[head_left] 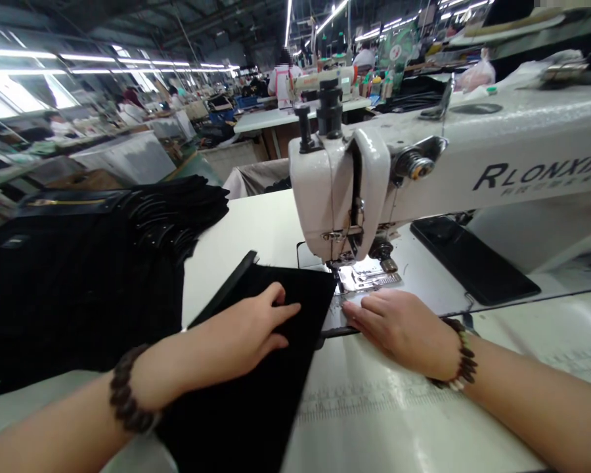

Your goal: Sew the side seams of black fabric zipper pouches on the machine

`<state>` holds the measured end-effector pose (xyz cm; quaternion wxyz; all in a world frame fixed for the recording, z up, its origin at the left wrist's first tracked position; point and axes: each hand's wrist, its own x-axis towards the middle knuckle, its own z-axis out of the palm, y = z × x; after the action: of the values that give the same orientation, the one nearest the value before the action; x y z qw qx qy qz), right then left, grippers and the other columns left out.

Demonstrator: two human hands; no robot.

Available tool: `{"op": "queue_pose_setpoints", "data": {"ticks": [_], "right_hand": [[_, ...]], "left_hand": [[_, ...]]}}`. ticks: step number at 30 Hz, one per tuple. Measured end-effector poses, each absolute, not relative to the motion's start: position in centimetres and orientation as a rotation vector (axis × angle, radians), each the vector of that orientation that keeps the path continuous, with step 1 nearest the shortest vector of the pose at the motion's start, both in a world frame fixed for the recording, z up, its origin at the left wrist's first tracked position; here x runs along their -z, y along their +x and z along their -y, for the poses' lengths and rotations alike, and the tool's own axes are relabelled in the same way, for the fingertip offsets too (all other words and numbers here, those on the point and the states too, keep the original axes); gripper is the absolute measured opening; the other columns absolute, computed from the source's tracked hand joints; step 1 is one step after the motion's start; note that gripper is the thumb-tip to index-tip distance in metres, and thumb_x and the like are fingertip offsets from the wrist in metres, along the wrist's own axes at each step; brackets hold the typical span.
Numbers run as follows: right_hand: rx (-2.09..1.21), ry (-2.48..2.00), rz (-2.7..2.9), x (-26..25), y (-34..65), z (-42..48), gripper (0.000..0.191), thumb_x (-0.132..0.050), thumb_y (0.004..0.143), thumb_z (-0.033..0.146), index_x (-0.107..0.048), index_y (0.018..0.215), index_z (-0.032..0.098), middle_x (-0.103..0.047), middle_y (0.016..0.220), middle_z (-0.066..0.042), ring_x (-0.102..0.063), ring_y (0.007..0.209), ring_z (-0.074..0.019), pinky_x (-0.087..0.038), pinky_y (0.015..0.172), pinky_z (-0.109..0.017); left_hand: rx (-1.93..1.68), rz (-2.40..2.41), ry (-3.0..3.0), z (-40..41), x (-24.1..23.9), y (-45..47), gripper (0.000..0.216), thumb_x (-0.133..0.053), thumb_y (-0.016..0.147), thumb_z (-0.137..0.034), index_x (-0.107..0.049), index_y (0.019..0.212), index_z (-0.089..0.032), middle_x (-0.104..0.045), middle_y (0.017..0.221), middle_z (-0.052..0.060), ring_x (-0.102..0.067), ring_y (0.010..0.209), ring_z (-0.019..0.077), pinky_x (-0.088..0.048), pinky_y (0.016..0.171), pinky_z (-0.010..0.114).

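A piece of black fabric [276, 355] lies on the sewing table, its far right corner close to the presser foot of the white sewing machine [342, 190]. My left hand [256, 332] rests on this fabric with its fingers apart. Just right of the corner, at the front of the lit needle plate [369, 272], is my right hand [391, 322]. Its fingers are curled and close together, the tips low by the plate; whether they pinch a thread cannot be made out. A bead bracelet sits on each wrist.
A tall pile of black fabric pieces [79, 276] stands on the left. A black phone [473, 259] lies under the machine arm. Ruler markings [354, 404] run along the table front. Other workstations and a seated person [284, 82] are farther back.
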<state>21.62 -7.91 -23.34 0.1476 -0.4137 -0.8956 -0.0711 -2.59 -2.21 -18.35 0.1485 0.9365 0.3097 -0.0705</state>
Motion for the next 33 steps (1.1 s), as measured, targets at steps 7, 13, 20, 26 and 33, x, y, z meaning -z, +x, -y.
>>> {"op": "queue_pose_setpoints", "data": {"ticks": [7, 13, 20, 26, 33], "right_hand": [[0.188, -1.160, 2.543, 23.1, 22.1, 8.4, 0.028, -0.035, 0.091, 0.022, -0.057, 0.100, 0.008, -0.057, 0.066, -0.004, -0.048, 0.057, -0.0167, -0.032, 0.052, -0.029], [0.178, -1.107, 2.644, 22.9, 22.0, 8.8, 0.021, -0.040, 0.089, 0.019, -0.059, 0.088, 0.012, -0.058, 0.064, -0.003, -0.048, 0.054, -0.0153, -0.030, 0.052, -0.029], [0.162, -1.181, 2.671, 23.1, 21.8, 8.6, 0.017, -0.044, 0.087, 0.020, -0.059, 0.090, 0.013, -0.060, 0.067, -0.003, -0.052, 0.057, -0.0164, -0.032, 0.053, -0.029], [-0.040, -1.469, 2.688, 20.4, 21.6, 11.6, 0.014, -0.049, 0.083, 0.014, -0.061, 0.090, 0.015, -0.061, 0.068, -0.004, -0.056, 0.059, -0.0178, -0.037, 0.054, -0.028], [-1.242, -1.321, 2.165, 20.4, 22.8, 22.5, 0.016, -0.051, 0.082, 0.031, -0.064, 0.076, 0.023, -0.063, 0.071, -0.002, -0.058, 0.061, -0.0146, -0.042, 0.053, -0.022]], "left_hand": [[-0.010, -0.879, 2.771, 6.0, 19.6, 0.3, 0.050, -0.061, 0.078, -0.027, -0.044, 0.124, -0.014, -0.052, 0.108, 0.013, -0.054, 0.096, 0.0250, -0.047, 0.083, 0.041], [-0.172, -0.577, 2.932, 6.5, 22.0, -0.1, 0.040, -0.054, 0.082, -0.024, -0.045, 0.121, -0.018, -0.040, 0.130, 0.014, -0.036, 0.120, 0.0296, -0.033, 0.095, 0.052], [-0.153, -0.608, 2.900, 6.0, 22.2, 0.0, 0.039, -0.052, 0.084, -0.027, -0.046, 0.122, -0.019, -0.041, 0.130, 0.013, -0.037, 0.120, 0.0284, -0.031, 0.097, 0.051], [0.057, -0.634, 2.903, 8.1, 19.2, 0.0, 0.054, -0.052, 0.082, -0.044, -0.044, 0.125, -0.013, -0.035, 0.135, 0.019, -0.031, 0.125, 0.0313, -0.030, 0.098, 0.053], [-0.192, -0.320, 2.989, 15.8, 20.0, -0.8, 0.030, -0.044, 0.086, -0.023, -0.053, 0.111, -0.008, -0.051, 0.122, 0.016, -0.050, 0.111, 0.0282, -0.043, 0.090, 0.047]]}}
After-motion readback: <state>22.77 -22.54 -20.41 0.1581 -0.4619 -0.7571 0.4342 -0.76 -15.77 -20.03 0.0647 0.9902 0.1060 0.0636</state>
